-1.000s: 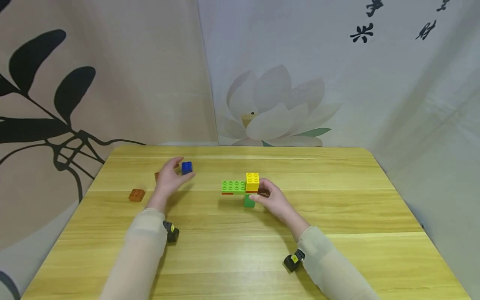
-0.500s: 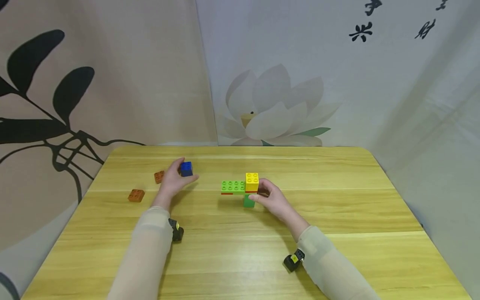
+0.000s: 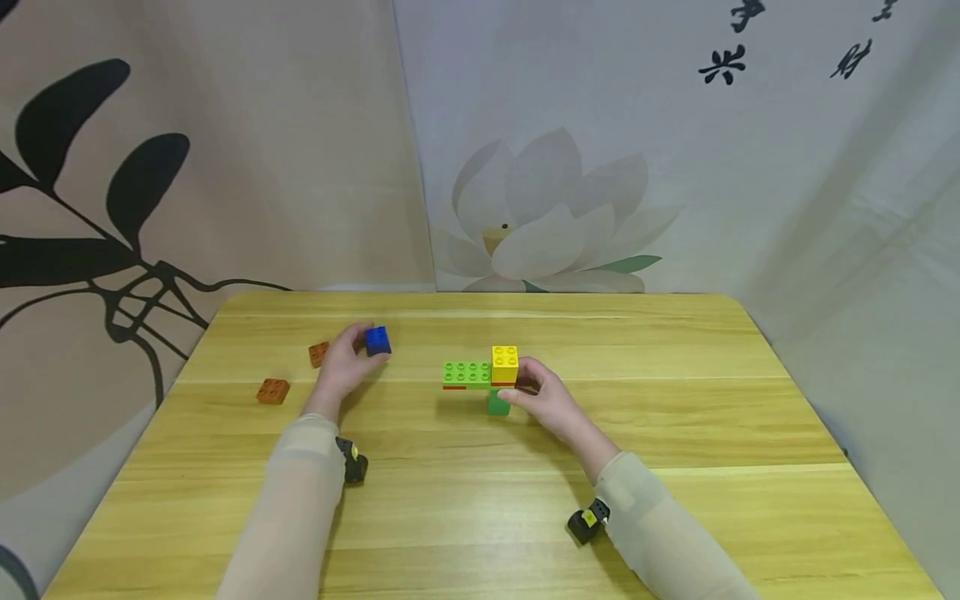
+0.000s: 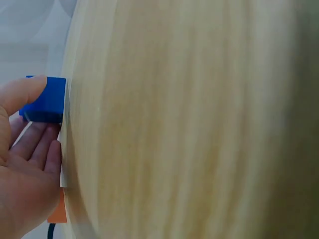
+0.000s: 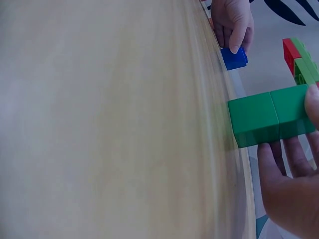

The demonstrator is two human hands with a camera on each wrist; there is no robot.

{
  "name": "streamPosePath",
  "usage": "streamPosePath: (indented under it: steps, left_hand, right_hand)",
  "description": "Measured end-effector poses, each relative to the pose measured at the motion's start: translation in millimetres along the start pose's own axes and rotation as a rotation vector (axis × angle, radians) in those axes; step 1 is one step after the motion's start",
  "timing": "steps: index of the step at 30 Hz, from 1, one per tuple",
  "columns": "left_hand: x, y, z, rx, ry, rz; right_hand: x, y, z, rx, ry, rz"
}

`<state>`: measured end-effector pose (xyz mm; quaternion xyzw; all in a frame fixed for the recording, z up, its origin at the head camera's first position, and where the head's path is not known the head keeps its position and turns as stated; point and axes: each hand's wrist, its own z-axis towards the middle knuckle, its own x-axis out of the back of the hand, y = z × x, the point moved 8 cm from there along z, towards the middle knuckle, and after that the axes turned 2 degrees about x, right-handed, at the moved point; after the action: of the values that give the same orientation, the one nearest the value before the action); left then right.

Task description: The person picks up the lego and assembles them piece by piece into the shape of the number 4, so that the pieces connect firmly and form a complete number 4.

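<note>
At the back left of the table, my left hand (image 3: 348, 363) pinches a blue toy building brick (image 3: 378, 341) between thumb and fingers. The left wrist view shows the thumb on the near face of that blue brick (image 4: 47, 102), close over the tabletop. My right hand (image 3: 547, 398) grips an upright assembly of building bricks by its column. Two dark green bricks (image 5: 266, 117) form the column, with the right thumb on the upper one. Across the top run light green bricks (image 3: 467, 374) with red pieces beneath, and a yellow brick (image 3: 505, 364) crowns the column.
Two orange bricks lie left of the left hand: one orange brick (image 3: 272, 391) nearer the table's left edge, another orange brick (image 3: 318, 354) beside the hand. The wooden table (image 3: 645, 358) ends at a printed curtain (image 3: 300, 150) behind.
My left hand's thumb and fingers have closed in on the blue brick, which has turned slightly and shifted a little right. The right hand and its brick assembly stay still.
</note>
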<state>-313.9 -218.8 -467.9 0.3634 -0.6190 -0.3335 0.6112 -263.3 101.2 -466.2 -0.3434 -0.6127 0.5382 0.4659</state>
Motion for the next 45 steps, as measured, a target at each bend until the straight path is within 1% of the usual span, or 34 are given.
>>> streamPosePath:
  steps: [7,13,14,16,23,27,31,34,37,42,45]
  left_hand:
    - [1.0,-2.4,-0.6,-0.004,0.008,0.045]
    - [1.6,0.1,-2.2,-0.033,0.017,0.084]
    - [1.7,0.8,-2.8,-0.036,0.017,0.091]
    - [1.8,1.2,-3.7,-0.037,0.015,0.1]
    - [-1.0,1.9,-6.4,-0.03,-0.028,0.105]
    - [-3.3,7.1,-10.3,-0.049,-0.052,0.093]
    - [-5.8,18.9,-16.7,-0.077,-0.069,0.047]
    - [-8.1,31.4,-22.8,-0.098,-0.078,-0.001]
    - [-11.0,46.4,-29.6,-0.127,-0.09,-0.05]
    - [-17.0,76.4,-43.7,-0.203,-0.121,-0.119]
    - [-19.6,89.2,-50.9,-0.236,-0.137,-0.15]
  right_hand:
    - [0.3,0.4,0.3,-0.005,0.003,0.004]
    - [-0.3,-0.8,-0.3,-0.001,-0.001,0.005]
    - [-0.7,-5.2,-1.8,-0.001,-0.001,0.005]
    - [-0.9,-5.8,-1.9,0.006,-0.004,0.002]
    - [0.3,-0.3,0.5,-0.002,0.007,-0.003]
    - [-0.2,-1.4,0.3,0.008,0.006,0.001]
    - [-0.5,-1.6,-0.3,0.018,0.0,0.007]
    - [-0.7,-1.5,-0.5,0.031,-0.005,0.005]
    - [-0.6,-0.7,-0.1,0.035,-0.005,0.001]
    - [-0.4,0.4,0.1,0.025,0.0,0.001]
    - [-0.4,-0.8,-0.7,0.027,0.004,-0.008]
